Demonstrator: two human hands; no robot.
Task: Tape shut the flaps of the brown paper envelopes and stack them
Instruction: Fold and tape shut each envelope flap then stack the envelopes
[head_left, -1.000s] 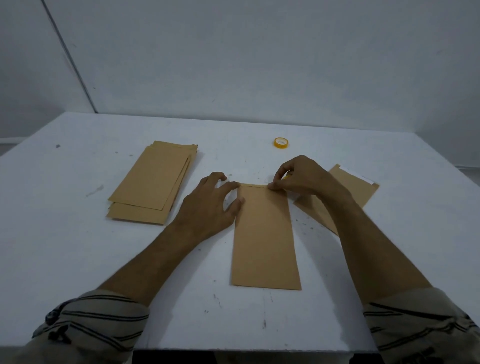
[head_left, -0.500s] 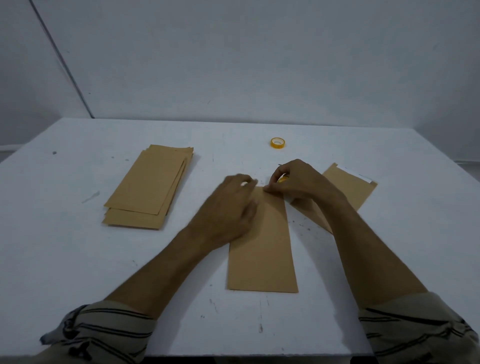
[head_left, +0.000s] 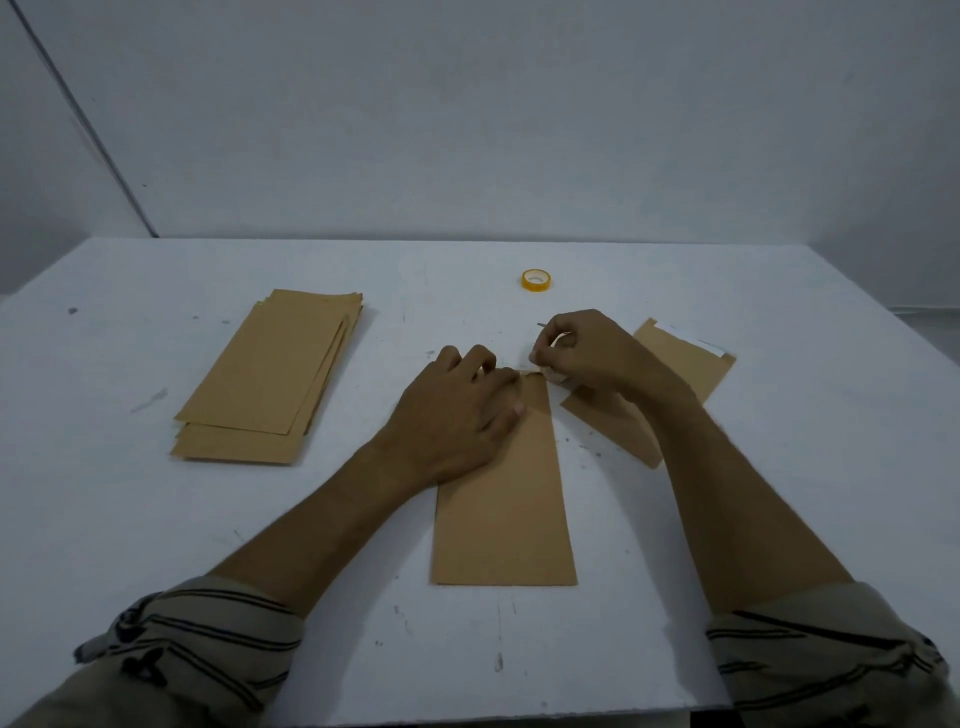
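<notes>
Well, the left hand (head_left: 457, 410) lay on the top end of the middle envelope (head_left: 504, 499), fingers mostly straight, pressing it to the white table (head_left: 156, 519). The right hand (head_left: 587, 353) pinched a small pale strip (head_left: 558, 382) at that envelope's top corner. More envelopes (head_left: 270, 374) lay stacked at the left. A yellow tape roll (head_left: 536, 280) sat farther back.

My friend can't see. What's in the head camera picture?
The left hand presses a brown envelope flat on a white table while the right hand, fingers curled, works at its top edge. Envelope stack left, yellow tape roll behind.
</notes>
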